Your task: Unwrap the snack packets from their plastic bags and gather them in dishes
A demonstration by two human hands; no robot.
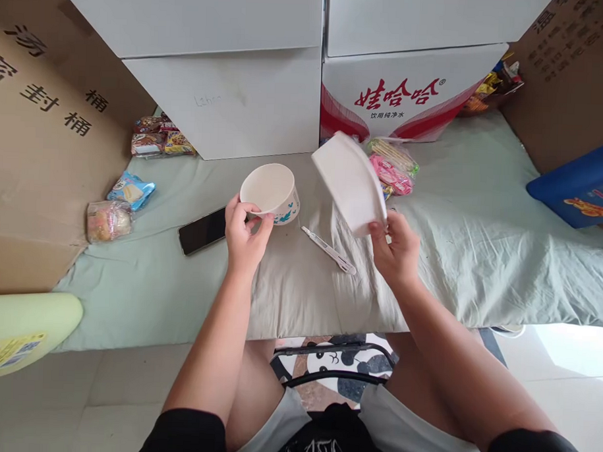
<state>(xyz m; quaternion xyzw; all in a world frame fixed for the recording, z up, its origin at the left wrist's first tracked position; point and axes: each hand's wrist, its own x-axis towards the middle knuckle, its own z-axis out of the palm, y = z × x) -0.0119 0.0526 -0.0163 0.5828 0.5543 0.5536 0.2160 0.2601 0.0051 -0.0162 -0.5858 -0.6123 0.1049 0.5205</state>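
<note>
Presently we list one paper bowl (268, 187), near rim pinched in our left hand (244, 234); one curved white card (351, 183), lower end gripped by our right hand (396, 250), right of the bowl and apart, long axis slanting away leftward; one slim tool (329, 251) on the desk (153, 296).

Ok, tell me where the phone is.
In the head view, the phone lies on the cloth left of centre, its right end behind the left hand.
</note>
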